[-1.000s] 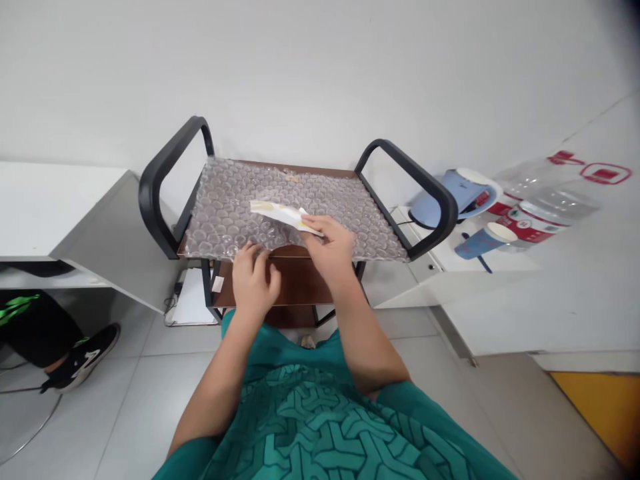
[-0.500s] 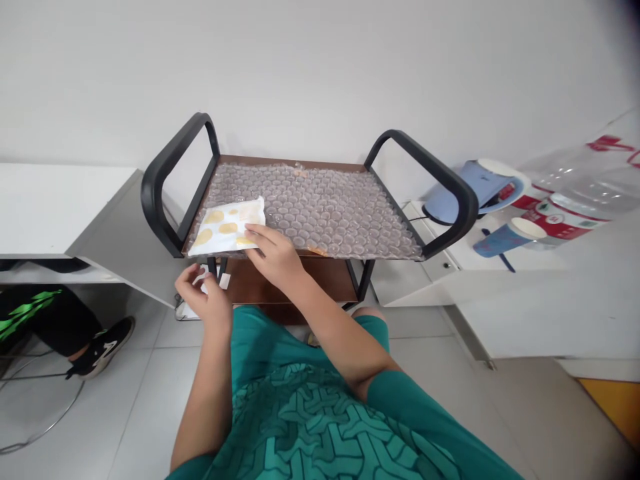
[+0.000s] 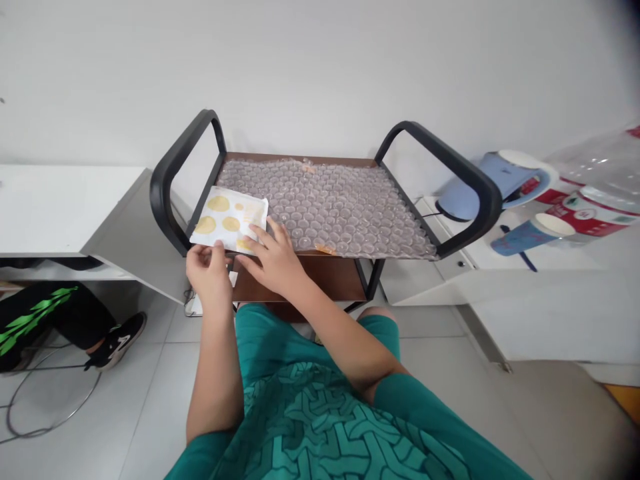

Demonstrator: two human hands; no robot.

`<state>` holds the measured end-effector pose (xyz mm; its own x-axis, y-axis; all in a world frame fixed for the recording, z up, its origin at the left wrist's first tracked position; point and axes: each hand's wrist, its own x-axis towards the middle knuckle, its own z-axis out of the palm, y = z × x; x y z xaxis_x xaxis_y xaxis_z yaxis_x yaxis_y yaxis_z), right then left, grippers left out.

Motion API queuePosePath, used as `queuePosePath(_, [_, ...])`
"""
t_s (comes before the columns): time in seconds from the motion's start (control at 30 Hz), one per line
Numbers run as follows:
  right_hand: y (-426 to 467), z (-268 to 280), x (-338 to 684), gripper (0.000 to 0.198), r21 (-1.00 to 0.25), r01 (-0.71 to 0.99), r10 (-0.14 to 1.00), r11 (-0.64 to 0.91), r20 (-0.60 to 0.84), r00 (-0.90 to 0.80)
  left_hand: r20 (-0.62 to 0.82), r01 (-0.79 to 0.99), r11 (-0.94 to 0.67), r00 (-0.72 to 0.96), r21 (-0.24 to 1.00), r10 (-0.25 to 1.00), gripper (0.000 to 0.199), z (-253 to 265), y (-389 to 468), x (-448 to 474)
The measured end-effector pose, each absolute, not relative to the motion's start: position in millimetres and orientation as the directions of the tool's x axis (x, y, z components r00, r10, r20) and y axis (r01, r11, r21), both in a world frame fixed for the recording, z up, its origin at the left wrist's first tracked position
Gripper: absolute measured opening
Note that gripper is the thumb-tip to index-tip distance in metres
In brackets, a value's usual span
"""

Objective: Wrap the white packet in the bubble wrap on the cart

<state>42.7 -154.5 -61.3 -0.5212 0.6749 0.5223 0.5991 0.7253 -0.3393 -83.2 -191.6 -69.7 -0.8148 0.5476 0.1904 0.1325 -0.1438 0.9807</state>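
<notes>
A flat, square white packet with yellow spots (image 3: 227, 210) lies on the bubble wrap (image 3: 335, 210) at the front left corner of a cart's top shelf. My left hand (image 3: 209, 273) is closed at its near edge, thumb on top and the other fingers curled at the shelf's front edge, partly hidden. My right hand (image 3: 275, 260) rests over the packet's near right corner. Its fingers are stretched out and apart, with the fingertips on the packet and the bubble wrap beside it.
Black handles (image 3: 167, 180) rise on both sides of the cart, with a brown lower shelf (image 3: 320, 277) beneath. On a white cabinet to the right stand a blue kettle (image 3: 487, 183), a paper cup (image 3: 530, 235) and large plastic bottles (image 3: 595, 212). Another person's shoe (image 3: 117, 340) is at left.
My left hand has moved up to the packet's near edge and closed there. The packet now lies flatter and squarer to the shelf. My right hand's fingers have spread. The view has shifted slightly.
</notes>
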Motion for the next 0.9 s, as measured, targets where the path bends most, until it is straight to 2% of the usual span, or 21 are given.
queuePosePath(0.1, [-153.1, -60.2, 45.2, 0.035, -0.345, 0.599, 0.681, 0.723, 0.503, -0.532, 0.196, 0.119, -0.18, -0.839, 0.976, 0.507, 0.031, -61.3, -186.0, -71.4])
queuePosePath(0.23, [-149.8, -58.1, 46.0, 0.04, -0.377, 0.557, 0.67, 0.74, 0.484, -0.562, 0.352, 0.241, -0.268, -0.775, 0.933, 0.525, 0.036, -56.9, -181.1, -55.4])
queuePosePath(0.4, [-148.3, -54.3, 52.8, 0.049, -0.489, 0.521, 0.714, 0.699, 0.44, -0.545, 0.563, 0.469, -0.312, -0.681, 0.826, 0.468, 0.029, -55.1, -175.5, -36.0])
queuePosePath(0.5, [-146.9, -56.4, 66.3, 0.053, -0.53, 0.487, 0.715, 0.694, 0.432, -0.55, 0.693, 0.577, -0.39, -0.537, 0.717, 0.48, 0.021, -54.8, -173.1, -28.1])
queuePosePath(0.6, [-153.3, -58.6, 86.6, 0.063, -0.522, 0.475, 0.698, 0.709, 0.422, -0.579, 0.799, 0.676, -0.486, -0.267, 0.553, 0.539, 0.02, -56.4, -169.3, -23.0])
queuePosePath(0.67, [-166.6, -54.2, 103.1, 0.065, -0.516, 0.537, 0.741, 0.667, 0.388, -0.548, 0.797, 0.721, -0.521, -0.071, 0.456, 0.599, 0.023, -58.9, -165.6, -20.8])
queuePosePath(0.77, [-193.4, -34.6, 130.5, 0.058, -0.542, 0.584, 0.783, 0.605, 0.27, -0.56, 0.714, 0.759, -0.537, 0.14, 0.368, 0.686, 0.029, -61.7, -160.7, -20.4])
queuePosePath(0.87, [-201.4, -12.6, 153.9, 0.037, -0.621, 0.381, 0.615, 0.685, 0.211, -0.76, 0.602, 0.777, -0.525, 0.245, 0.347, 0.76, 0.034, -57.7, -160.2, -23.3])
queuePosePath(0.9, [-195.9, -9.5, 158.8, 0.037, -0.628, 0.365, 0.627, 0.687, 0.258, -0.735, 0.568, 0.784, -0.516, 0.263, 0.345, 0.779, 0.036, -54.8, -161.2, -24.3])
